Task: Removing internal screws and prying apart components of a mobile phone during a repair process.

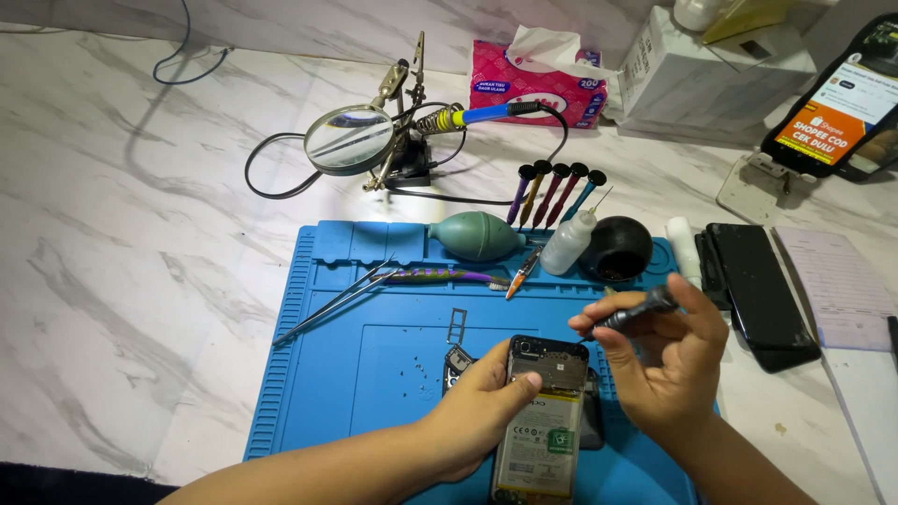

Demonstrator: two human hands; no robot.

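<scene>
An opened phone (548, 411) with its back cover off lies on the blue work mat (393, 346), battery and circuit board showing. My left hand (482, 411) grips its left edge, thumb resting on the battery near the board. My right hand (669, 360) hovers just right of the phone and holds a small dark screwdriver (638, 311) between thumb and fingers, tip pointing left above the phone's top. A small metal tray piece (456, 325) and tiny screws (412, 369) lie on the mat left of the phone.
Tweezers (337, 299), a toothbrush (440, 276), a green air blower (475, 236), a squeeze bottle (568, 241), a black bowl (617, 248) and a screwdriver rack (557, 192) line the mat's far edge. Behind stand a magnifier stand (351, 140) and soldering iron (468, 117). A dark phone (762, 290) lies right.
</scene>
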